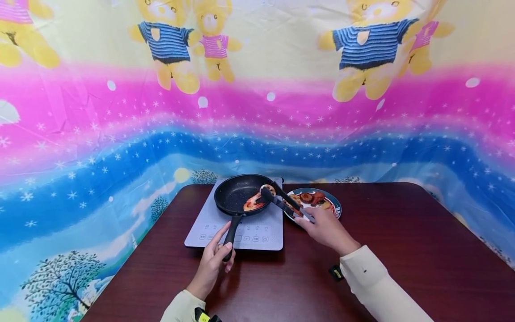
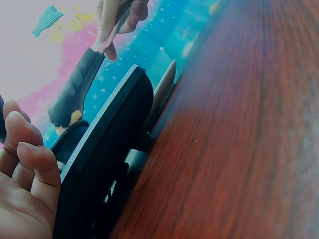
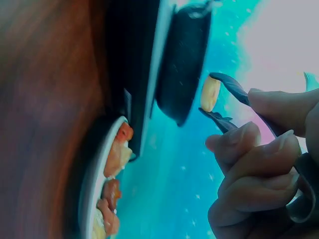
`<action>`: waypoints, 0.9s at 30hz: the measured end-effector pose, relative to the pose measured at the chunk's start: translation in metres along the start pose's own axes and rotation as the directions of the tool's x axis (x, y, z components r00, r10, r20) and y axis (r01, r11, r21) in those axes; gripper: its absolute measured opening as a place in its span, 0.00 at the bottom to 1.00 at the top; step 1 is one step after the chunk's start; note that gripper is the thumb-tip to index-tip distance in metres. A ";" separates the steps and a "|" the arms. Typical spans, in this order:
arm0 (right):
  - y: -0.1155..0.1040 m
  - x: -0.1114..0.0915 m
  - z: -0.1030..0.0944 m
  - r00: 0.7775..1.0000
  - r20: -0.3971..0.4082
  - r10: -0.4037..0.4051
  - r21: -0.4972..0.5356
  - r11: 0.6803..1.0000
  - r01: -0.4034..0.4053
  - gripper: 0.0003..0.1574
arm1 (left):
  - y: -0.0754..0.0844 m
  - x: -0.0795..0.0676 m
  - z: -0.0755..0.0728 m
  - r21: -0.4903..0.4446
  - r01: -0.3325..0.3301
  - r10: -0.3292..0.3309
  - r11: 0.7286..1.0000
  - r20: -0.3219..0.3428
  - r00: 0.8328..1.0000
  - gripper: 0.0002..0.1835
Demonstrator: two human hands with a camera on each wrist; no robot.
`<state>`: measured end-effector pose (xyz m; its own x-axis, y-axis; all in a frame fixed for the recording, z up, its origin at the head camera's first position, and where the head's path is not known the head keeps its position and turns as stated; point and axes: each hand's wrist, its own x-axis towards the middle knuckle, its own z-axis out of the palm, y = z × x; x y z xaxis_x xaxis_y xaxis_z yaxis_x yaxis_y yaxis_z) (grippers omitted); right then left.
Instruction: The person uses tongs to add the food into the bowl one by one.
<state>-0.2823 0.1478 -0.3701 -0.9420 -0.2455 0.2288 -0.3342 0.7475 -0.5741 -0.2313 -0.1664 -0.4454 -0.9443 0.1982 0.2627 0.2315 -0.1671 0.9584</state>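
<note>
My left hand [image 1: 213,259] grips the black handle [image 1: 232,235] of a frying pan [image 1: 237,190] on a white induction cooker [image 1: 275,223]. In the pan's right part lies an orange-and-white piece of food [image 1: 251,203] that looks like a prawn. With my right hand [image 1: 326,226] I hold black-tipped tongs [image 1: 287,205] reaching over the pan's right rim. Their tips pinch a round, pale slice [image 3: 210,94] with brown spots, raised above the rim in the right wrist view. The left wrist view shows the left fingers [image 2: 37,159] curled, with the handle mostly hidden.
Right of the cooker stands a plate [image 1: 337,201] with a dark patterned rim, bearing several cooked food pieces [image 1: 318,197]. All stand near the far edge of a dark brown wooden table [image 1: 306,286]. A printed cloth [image 1: 281,112] with bears hangs behind it.
</note>
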 end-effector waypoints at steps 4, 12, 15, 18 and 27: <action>-0.001 -0.001 0.009 1.000 -0.003 -0.027 -0.023 0.999 0.027 0.16 | 0.000 0.000 0.000 0.002 0.002 -0.002 1.000 -0.004 1.000 0.29; -0.003 -0.002 0.011 1.000 -0.006 -0.029 -0.038 0.999 0.029 0.15 | 0.000 0.000 0.000 0.002 -0.010 0.010 1.000 0.006 1.000 0.30; -0.004 -0.002 0.010 1.000 0.004 -0.015 -0.034 0.999 0.015 0.19 | -0.001 0.000 -0.001 0.002 -0.005 0.005 1.000 0.003 1.000 0.30; -0.004 -0.002 0.009 1.000 0.013 -0.009 -0.029 1.000 0.010 0.18 | -0.001 0.000 -0.001 0.002 -0.005 0.005 1.000 0.008 1.000 0.30; 0.000 -0.002 0.008 0.998 0.052 0.028 -0.012 1.000 -0.027 0.14 | 0.000 0.000 0.000 -0.002 -0.015 0.015 1.000 0.019 1.000 0.30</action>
<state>-0.2808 0.1428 -0.3769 -0.9513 -0.2564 0.1710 -0.3078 0.7616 -0.5703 -0.2310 -0.1663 -0.4454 -0.9361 0.2142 0.2791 0.2452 -0.1717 0.9541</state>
